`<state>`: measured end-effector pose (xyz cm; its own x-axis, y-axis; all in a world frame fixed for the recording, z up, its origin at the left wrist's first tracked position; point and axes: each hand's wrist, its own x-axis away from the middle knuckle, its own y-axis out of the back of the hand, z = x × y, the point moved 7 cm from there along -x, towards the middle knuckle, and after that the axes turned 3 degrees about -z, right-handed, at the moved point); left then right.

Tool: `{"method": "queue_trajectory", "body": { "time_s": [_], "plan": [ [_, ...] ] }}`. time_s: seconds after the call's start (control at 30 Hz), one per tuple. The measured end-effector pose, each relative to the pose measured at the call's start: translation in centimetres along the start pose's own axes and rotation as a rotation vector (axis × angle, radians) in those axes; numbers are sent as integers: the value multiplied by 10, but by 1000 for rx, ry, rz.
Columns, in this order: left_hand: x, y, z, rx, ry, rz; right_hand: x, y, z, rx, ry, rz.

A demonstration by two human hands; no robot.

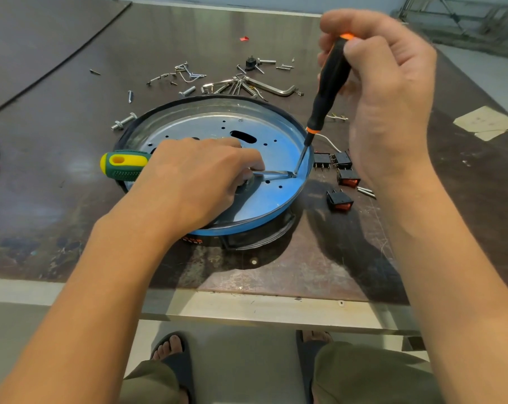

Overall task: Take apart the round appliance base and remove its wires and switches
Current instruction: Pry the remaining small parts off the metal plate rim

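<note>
While the left hand point(200, 176) grips a green screwdriver point(124, 165) flat on the base point(276, 199), the right hand point(386, 91) holds a black screwdriver point(330, 86) steeply, tips meeting.

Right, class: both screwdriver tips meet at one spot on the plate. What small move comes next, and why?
Probably the right hand twists the black-and-orange screwdriver to loosen whatever sits under its tip, too small to see. The tip stands on the metal plate near its right rim, and the left hand holds the green screwdriver flat, tip braced at the same spot.
</note>
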<state>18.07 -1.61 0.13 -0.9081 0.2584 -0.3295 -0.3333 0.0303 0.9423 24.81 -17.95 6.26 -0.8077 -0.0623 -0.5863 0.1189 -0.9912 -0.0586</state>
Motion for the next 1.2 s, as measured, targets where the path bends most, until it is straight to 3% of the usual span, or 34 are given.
{"method": "queue_trajectory", "body": {
  "time_s": [0.2,0.43,1.03,1.2],
  "plan": [
    [0,0,1,-1,2,3,2,-5,6,104,88,53],
    [-1,-1,1,0,1,6,4,-5,4,6,15,47],
    [-1,0,2,-18,8,-13,4,-8,8,79,80,81],
    [-1,-2,2,-9,-2,-7,3,-4,3,4,17,61]
  ]
}}
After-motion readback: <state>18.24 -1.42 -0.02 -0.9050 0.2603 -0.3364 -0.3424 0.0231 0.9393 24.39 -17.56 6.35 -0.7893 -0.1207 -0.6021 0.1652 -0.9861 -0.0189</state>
